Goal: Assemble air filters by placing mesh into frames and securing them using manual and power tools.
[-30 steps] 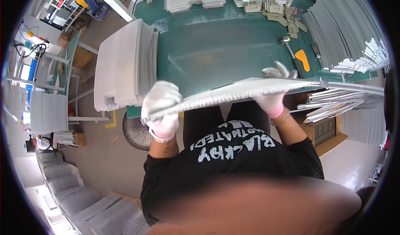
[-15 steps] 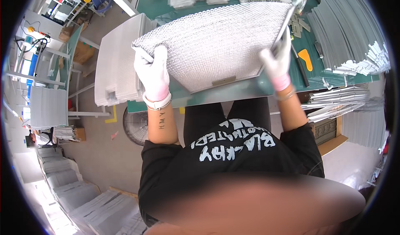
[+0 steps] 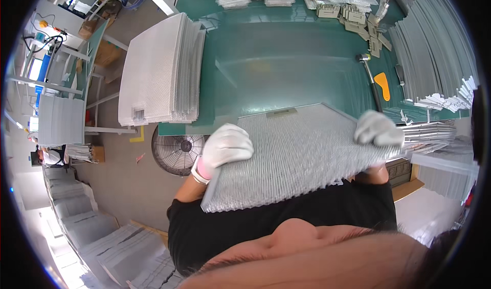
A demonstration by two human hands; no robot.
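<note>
A silver metal mesh panel [image 3: 296,161] with thin frame strips along its sides is held tilted in front of my chest. Its far edge, which carries a small beige plate [image 3: 282,113], lies at the table's front edge. My left hand [image 3: 227,144], in a white glove, is closed over the panel's left side. On the right side, my gloved right hand [image 3: 378,129] curls its fingers over the edge, slightly blurred. Both thumbs are hidden. The panel's lower edge overlaps my black shirt.
On the green table [image 3: 266,58] a mesh panel stack [image 3: 158,69] stands left. At right lie a hammer [image 3: 372,76], a yellow scraper [image 3: 382,86], beige plates [image 3: 368,28] and a pile of long grey strips [image 3: 432,48]. A floor fan [image 3: 176,151] stands below the table.
The panel has come off the table toward my body and turned over, so its plated edge now points away from me. Both hands moved nearer with it; the right has closed over the side.
</note>
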